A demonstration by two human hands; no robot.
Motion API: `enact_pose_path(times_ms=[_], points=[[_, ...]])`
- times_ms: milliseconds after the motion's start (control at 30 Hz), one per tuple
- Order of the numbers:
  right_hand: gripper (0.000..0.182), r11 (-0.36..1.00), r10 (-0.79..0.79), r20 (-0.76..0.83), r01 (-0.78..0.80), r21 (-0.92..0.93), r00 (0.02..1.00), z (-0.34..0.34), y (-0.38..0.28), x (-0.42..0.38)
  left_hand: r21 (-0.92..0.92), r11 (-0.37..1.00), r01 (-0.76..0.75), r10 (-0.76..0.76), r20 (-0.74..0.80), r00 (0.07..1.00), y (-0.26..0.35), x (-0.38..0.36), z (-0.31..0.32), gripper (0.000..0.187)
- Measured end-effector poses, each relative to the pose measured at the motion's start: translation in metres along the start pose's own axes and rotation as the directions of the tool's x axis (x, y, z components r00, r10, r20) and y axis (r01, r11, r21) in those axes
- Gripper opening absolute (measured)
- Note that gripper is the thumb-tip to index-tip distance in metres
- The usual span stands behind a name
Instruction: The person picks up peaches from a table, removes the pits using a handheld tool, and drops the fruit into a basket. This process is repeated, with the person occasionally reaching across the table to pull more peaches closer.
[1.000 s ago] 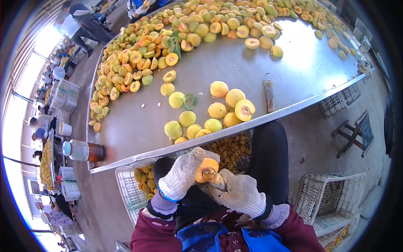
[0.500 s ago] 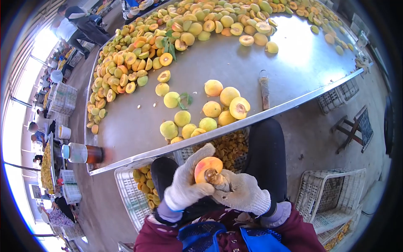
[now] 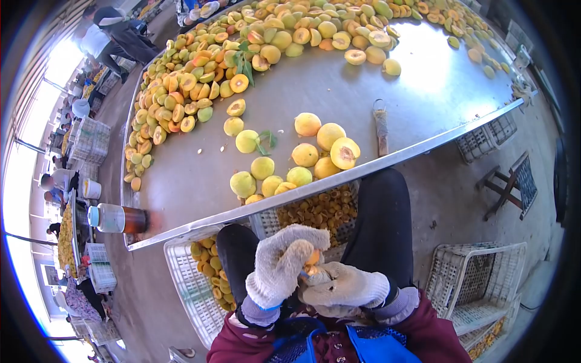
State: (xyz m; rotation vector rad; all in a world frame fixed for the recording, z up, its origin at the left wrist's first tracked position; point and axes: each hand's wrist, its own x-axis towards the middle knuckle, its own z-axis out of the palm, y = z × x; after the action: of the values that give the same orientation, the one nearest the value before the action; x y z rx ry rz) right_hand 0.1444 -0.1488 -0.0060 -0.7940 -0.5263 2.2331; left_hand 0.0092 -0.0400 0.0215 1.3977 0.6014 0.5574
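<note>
A: What's changing?

B: The pale-knit-gloved left hand (image 3: pixel 275 266) is now curling over an orange-yellow stone-fruit piece (image 3: pixel 313 259); half a second ago the cut face was showing. The stone's state is therefore going unseen.

A: Position, grip?

B: The piece is sitting at lower centre of frame, between both hands. The left is grasping it. The stained, pale-knit-gloved right hand (image 3: pixel 351 285) is meeting it from the right; whether it is clasping anything, I cannot tell.

A: Counts?

B: On the grey metal worktop (image 3: pixel 175 175), eleven round yellow fruits (image 3: pixel 307 124) are lying near the front edge, frame centre; three more are trailing toward the upper-left heap of green-and-orange fruit (image 3: pixel 189 81), uncounted. One narrow, wrapped-handle tool (image 3: pixel 381 130) is lying right of centre. One clear bottle of reddish-brown liquid (image 3: pixel 112 219) is showing at left.
</note>
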Motion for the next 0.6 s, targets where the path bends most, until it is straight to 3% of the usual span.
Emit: enact_pose_path(times_ms=[33,67,100,167,200,233,267,300,333,367,400,433,467,500,533,567,600], points=[[0.023,1.0,0.001,-0.001,-0.001,0.003,1.0,-0.002,0.001,-0.001,0.118,0.992,-0.053,0.047,0.052,0.997,0.001,-0.001,-0.001,0.031],[0.022,0.998,-0.006,0.118,-0.003,0.069,0.993,-0.004,0.003,0.0,0.162,0.965,-0.206,0.196,0.075,0.978,-0.003,0.0,-0.002,0.028],[0.022,0.991,-0.021,0.236,-0.01,0.133,0.971,-0.004,0.003,0.0,0.163,0.965,-0.206,0.196,0.075,0.978,-0.003,0.0,0.0,0.028],[0.022,0.981,-0.112,0.232,0.07,0.181,0.966,-0.002,0.018,0.008,-0.048,0.972,-0.231,0.233,0.049,0.971,-0.003,0.001,0.007,0.032],[0.023,0.968,0.005,0.297,-0.079,0.236,0.955,-0.004,0.025,0.017,0.011,1.0,0.02,-0.021,0.077,0.997,0.004,-0.002,0.004,0.049],[0.025,0.933,0.116,0.368,-0.229,0.279,0.923,-0.004,0.026,0.021,0.011,1.0,0.019,-0.02,0.073,0.997,0.002,0.0,0.003,0.049],[0.022,0.958,0.195,0.431,-0.264,0.107,0.881,-0.007,0.02,0.019,-0.297,0.936,0.186,-0.206,-0.036,0.978,-0.003,0.005,0.0,0.055],[0.022,0.96,0.199,0.433,-0.264,0.096,0.879,-0.008,0.018,0.017,-0.588,0.758,0.284,-0.402,-0.078,0.912,-0.005,0.008,-0.002,0.06],[0.023,0.969,0.166,0.332,-0.216,0.118,0.929,-0.011,0.016,0.014,-0.426,0.87,0.247,-0.38,-0.261,0.887,-0.002,0.005,-0.007,0.06],[0.025,0.977,0.129,0.228,-0.163,0.138,0.965,-0.013,0.015,0.011,-0.409,0.898,0.165,-0.315,-0.334,0.888,-0.012,-0.002,-0.026,0.058],[0.026,0.997,-0.055,0.129,0.047,0.061,0.99,-0.006,0.003,-0.001,-0.281,0.951,0.126,-0.246,-0.447,0.86,-0.02,-0.014,-0.051,0.054],[0.022,0.995,-0.053,0.072,0.047,0.087,0.996,-0.011,0.004,-0.003,-0.001,0.993,0.118,-0.095,-0.598,0.796,-0.02,-0.023,-0.07,0.046],[0.019,0.995,-0.089,0.035,0.087,0.056,0.995,-0.012,0.004,-0.001,0.231,0.94,0.251,-0.049,-0.639,0.768,-0.017,-0.038,-0.101,0.041],[0.017,0.992,-0.123,-0.001,0.123,0.023,0.992,-0.013,0.004,0.001,0.422,0.822,0.382,0.003,-0.674,0.739,-0.007,-0.039,-0.108,0.034],[0.017,0.992,-0.122,0.005,0.122,0.024,0.993,-0.011,0.004,0.004,0.863,0.067,0.501,0.206,-0.503,0.839,-0.007,-0.051,-0.135,0.031],[0.016,0.997,-0.08,-0.001,0.08,0.003,0.997,-0.009,0.002,0.008,0.859,0.063,0.508,0.21,-0.509,0.835,-0.018,-0.056,-0.146,0.031],[0.015,0.999,-0.044,-0.012,0.044,-0.023,0.999,-0.007,-0.001,0.012,0.863,0.148,0.483,0.255,-0.505,0.825,-0.019,-0.048,-0.147,0.03]])
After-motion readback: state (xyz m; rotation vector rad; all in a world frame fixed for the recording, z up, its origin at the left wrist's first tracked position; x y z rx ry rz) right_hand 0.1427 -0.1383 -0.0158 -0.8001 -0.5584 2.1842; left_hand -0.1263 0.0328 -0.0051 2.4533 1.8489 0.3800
